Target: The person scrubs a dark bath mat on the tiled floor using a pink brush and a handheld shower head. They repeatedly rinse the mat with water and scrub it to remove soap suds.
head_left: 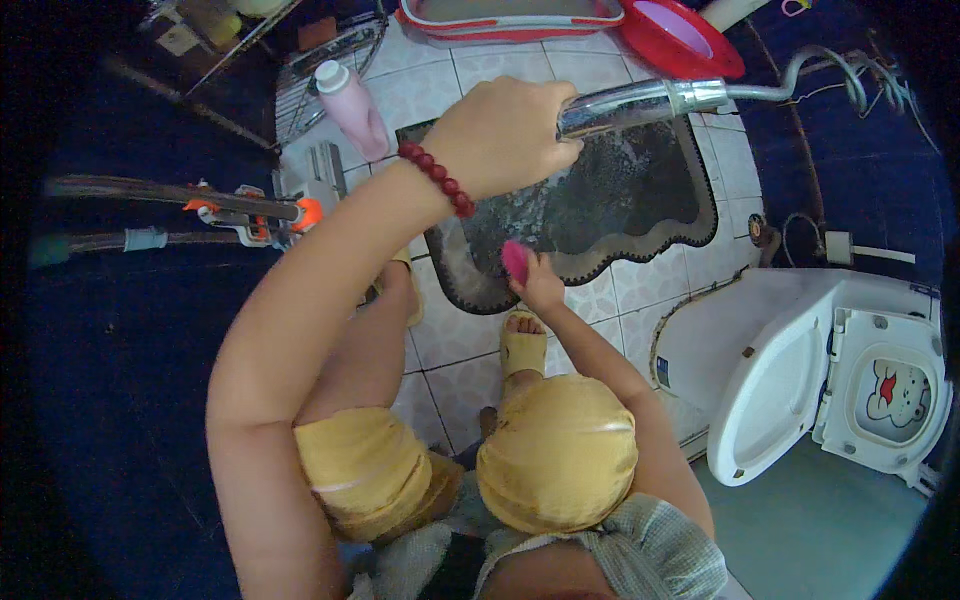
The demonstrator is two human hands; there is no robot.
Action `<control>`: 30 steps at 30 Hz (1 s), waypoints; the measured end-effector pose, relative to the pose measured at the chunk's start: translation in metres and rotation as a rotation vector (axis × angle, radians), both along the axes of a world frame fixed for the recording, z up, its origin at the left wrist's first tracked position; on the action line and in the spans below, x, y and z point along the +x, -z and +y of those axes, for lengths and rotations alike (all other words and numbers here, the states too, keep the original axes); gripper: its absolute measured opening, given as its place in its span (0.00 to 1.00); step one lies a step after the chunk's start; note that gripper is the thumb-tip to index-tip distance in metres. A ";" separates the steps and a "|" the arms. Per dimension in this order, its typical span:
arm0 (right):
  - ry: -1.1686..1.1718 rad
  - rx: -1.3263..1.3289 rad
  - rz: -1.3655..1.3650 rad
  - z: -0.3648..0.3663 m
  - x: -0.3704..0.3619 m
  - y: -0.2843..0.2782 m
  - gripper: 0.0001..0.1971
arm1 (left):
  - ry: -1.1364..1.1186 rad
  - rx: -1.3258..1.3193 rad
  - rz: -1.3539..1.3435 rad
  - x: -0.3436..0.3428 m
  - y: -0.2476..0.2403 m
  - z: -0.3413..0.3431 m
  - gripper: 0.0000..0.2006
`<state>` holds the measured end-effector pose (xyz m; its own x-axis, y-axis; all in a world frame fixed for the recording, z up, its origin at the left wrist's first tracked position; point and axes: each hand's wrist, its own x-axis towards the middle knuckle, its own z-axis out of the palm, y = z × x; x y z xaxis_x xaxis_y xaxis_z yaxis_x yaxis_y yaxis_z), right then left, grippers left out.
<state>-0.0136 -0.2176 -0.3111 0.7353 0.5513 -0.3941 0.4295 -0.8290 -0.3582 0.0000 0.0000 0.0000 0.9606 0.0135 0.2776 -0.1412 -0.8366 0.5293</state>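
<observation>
My left hand (505,135), with a dark red bead bracelet (437,180) on its wrist, is closed round a silver handheld shower head (640,103) above the mat. A coiled metal hose (850,75) runs from it to the right. Lower down, my right hand (541,286) grips a bright pink scrubbing brush (514,260) at the mat's near edge. The dark grey floor mat (635,185) has a wavy, lighter border and lies on the tiles, with whitish wet streaks on it. Whether water is running from the shower head cannot be made out.
A pink bottle with a white cap (357,120) stands left of the mat. Behind it are a red-and-white tub (510,32) and a red basin (725,65). At the right is a white toilet (770,400); an orange-clipped mop (250,207) is at the left.
</observation>
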 end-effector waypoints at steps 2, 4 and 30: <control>0.275 -0.010 -0.056 -0.019 -0.020 0.009 0.30 | -0.022 -0.024 0.004 -0.012 0.001 -0.001 0.18; -0.001 0.062 -0.035 -0.011 -0.005 0.021 0.27 | -0.021 0.014 -0.048 -0.002 0.006 0.010 0.18; -0.142 0.130 -0.056 -0.071 0.011 0.050 0.20 | -0.032 -0.007 0.077 -0.003 0.000 0.002 0.16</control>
<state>-0.0028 -0.2887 -0.3606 0.6652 0.6949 -0.2732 0.5612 -0.7066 -0.4309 -0.0028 0.0019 -0.0003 0.9782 0.0463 0.2025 -0.0730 -0.8361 0.5437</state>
